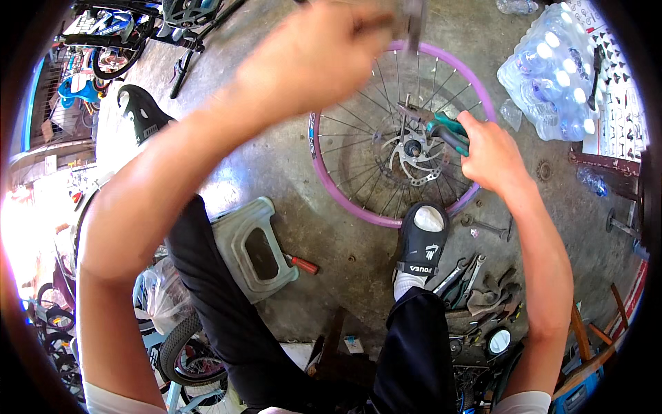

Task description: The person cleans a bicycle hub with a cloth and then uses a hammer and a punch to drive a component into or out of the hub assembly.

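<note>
A bicycle wheel with a purple rim [333, 189] lies flat on the floor. At its hub sits a silver disc brake rotor [419, 181]. My right hand [489, 153] is closed round the green and black handles of a pair of pliers [452, 131]. The plier jaws are over the hub area, beside a thin upright metal piece [407, 103]; whether they clamp it I cannot tell. My left hand [314, 58], smeared by motion, is raised above the wheel's far left side. It grips what looks like a hammer [414, 24], its metal head blurred.
My shoe [422, 241] touches the rim's near side. A grey-green plastic stool [231, 238] and red-handled screwdriver [303, 264] are at left. Several spanners [472, 276] lie near my right leg. Shrink-wrapped bottles [548, 76] stand far right; a bicycle [131, 34] far left.
</note>
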The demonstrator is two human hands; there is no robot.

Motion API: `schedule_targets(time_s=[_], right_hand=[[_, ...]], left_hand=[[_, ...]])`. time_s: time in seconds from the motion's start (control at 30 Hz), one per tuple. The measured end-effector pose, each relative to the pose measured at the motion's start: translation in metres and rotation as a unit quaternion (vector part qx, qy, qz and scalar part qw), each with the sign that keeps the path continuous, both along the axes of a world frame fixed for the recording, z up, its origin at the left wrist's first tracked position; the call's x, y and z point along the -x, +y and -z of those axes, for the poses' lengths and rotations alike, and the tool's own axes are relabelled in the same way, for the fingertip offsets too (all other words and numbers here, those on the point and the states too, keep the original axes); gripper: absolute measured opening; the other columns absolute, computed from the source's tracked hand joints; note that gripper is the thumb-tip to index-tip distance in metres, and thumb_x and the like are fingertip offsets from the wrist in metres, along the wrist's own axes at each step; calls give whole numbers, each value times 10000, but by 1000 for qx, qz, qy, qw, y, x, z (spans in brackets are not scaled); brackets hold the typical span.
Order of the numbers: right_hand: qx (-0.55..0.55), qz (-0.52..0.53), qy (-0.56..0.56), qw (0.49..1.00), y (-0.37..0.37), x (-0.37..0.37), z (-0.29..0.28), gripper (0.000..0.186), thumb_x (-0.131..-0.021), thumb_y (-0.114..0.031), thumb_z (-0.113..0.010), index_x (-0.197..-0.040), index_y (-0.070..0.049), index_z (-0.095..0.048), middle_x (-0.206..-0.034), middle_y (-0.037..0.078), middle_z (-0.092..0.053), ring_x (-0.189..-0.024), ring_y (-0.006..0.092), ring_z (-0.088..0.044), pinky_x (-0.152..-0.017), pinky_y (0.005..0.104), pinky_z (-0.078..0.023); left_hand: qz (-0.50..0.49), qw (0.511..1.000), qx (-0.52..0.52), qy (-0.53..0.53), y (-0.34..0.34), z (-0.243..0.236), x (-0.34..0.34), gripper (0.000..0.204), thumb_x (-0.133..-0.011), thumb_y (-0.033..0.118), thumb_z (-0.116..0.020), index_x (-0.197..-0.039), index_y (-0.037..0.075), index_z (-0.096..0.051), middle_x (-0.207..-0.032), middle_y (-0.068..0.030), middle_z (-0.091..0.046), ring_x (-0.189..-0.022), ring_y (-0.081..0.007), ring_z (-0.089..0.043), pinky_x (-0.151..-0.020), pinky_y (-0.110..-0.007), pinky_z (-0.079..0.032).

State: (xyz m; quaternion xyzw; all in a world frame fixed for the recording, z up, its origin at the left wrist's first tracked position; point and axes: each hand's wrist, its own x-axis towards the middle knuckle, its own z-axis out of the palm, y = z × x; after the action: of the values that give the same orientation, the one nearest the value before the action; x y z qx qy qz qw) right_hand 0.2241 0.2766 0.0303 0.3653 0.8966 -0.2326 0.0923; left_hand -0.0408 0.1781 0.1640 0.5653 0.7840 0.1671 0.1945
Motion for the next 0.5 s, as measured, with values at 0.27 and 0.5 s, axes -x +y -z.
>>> schedule_targets(time_s=[0.27, 0.5], right_hand=[[2, -4, -4, 1000, -1, 2, -4, 475, -746, 5, -664, -1205, -67, -567, -847, 236, -688, -870, 489, -668, -740, 577, -505], [-17, 12, 22, 1000, 1, -3, -13, 446, -760, -27, -664, -1197, -30, -576, -913, 255, -715, -890, 478, -705, -779, 575, -564]], left_hand=[[89, 978, -166, 91, -21, 22, 28, 262, -912, 222, -622, -1047, 22, -723, -958, -180, -728, -844, -283, -712, -693, -451, -567], [42, 972, 205, -110, -126, 44, -27, 457, -1036, 228, -610, -1476, 102, -607, -808, -90, -673, -770, -200, -659, -722, -368, -540]])
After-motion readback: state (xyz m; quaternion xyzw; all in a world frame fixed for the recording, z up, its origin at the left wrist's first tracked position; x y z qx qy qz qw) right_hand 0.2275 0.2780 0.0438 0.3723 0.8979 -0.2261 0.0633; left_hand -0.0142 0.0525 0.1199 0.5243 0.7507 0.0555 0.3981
